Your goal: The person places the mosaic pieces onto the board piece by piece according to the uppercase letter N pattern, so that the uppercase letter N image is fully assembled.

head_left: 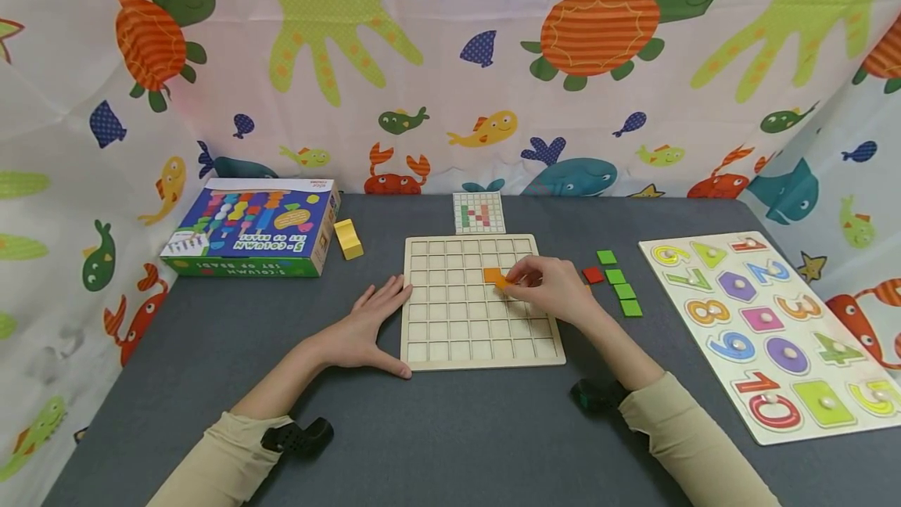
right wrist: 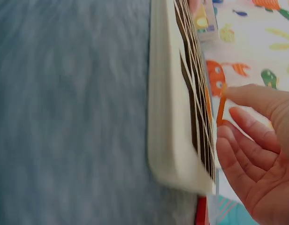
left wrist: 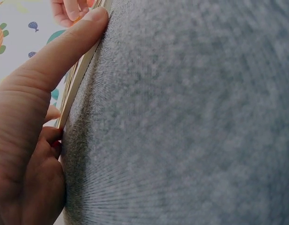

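Left hand [head_left: 362, 329] lies spread, fingers extended, against the left edge of the grid board [head_left: 457, 367]. Right hand [head_left: 552, 286] pinches an orange tile [head_left: 500, 282] over the board; the right wrist view alone shows it edge-on, apparently clear of the surface.

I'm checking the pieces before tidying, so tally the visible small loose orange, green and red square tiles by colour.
Orange tiles: 2 (one on the grid board, one pinched by the right hand)
Green tiles: 4
Red tile: 1
Total: 7
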Motion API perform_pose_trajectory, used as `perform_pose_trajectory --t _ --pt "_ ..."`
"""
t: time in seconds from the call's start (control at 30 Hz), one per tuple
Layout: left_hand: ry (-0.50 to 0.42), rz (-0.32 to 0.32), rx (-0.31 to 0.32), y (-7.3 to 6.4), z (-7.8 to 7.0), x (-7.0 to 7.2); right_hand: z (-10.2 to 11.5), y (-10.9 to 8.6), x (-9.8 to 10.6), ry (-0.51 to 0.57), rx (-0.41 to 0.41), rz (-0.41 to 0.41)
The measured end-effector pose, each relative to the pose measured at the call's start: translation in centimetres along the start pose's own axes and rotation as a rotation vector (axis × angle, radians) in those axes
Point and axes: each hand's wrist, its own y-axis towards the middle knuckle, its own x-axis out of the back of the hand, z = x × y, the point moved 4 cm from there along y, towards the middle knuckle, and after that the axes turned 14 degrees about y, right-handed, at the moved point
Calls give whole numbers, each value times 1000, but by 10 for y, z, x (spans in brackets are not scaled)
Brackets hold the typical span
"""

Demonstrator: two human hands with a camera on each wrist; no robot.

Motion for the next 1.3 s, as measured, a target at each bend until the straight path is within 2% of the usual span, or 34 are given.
perform_pose_trajectory --t 0.27,0.73,0.83,1.07,1.3 --pt "7 -1 2 0 -1 1 12 3 -14 -63 128 63" --pt "4 -2 -3 1 -1 2 14 0 -17 -73 200 105" --pt "2 -5 -5 1 -1 1 12 -2 -16 -50 190 91" --pt "3 -3 -5 1 0 1 3 -14 4 37 73 14" --pt "-4 -6 -8 0 0 0 -13 -33 42 -67 15 -12"
